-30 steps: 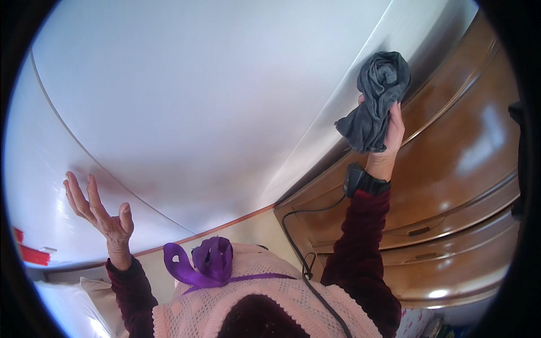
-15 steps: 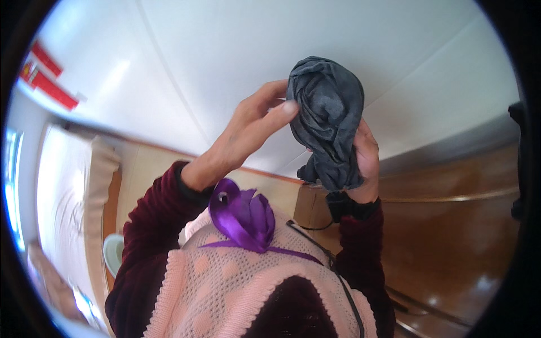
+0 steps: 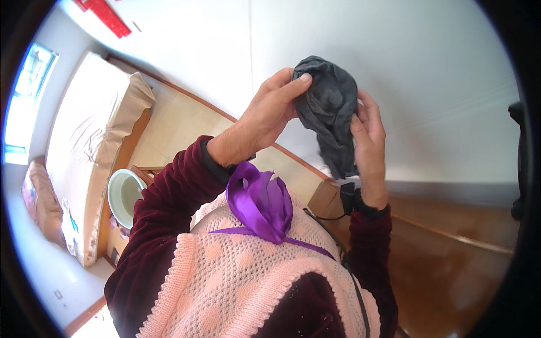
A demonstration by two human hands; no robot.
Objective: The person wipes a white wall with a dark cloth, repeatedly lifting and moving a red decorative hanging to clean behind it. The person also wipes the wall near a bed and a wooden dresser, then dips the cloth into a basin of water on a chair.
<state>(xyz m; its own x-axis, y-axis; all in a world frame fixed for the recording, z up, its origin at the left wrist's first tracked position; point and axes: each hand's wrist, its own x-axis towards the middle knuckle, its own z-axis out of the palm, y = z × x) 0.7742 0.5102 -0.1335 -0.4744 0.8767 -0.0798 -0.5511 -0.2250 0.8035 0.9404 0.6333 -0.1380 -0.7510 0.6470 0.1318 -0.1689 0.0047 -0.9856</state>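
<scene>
A dark grey bunched cloth [image 3: 329, 115] is held up in front of my chest, its upper part gathered in a rounded hollow and its lower end hanging down in folds. On its upper left edge, the thumb and fingers of my left hand [image 3: 273, 104] are pinched. My right hand [image 3: 370, 143] grips the right side, thumb on the near face and fingers behind it. Which kind of garment or cloth it is, I cannot tell. A purple ribbon bow [image 3: 259, 205] sits on my pink knitted vest [image 3: 225, 270], just below the cloth.
A white wall [image 3: 422, 73] rises beyond my hands. To the left stand a bed [image 3: 90, 129] with a beige cover and a pale green basin [image 3: 125, 197]. Brown wooden furniture [image 3: 451, 270] is at the lower right. A black cable [image 3: 332, 218] runs by my right wrist.
The view has swung, bringing more of the bed and basin into sight. My left thumb has moved up onto the cloth's edge, and my right thumb now shows on its front.
</scene>
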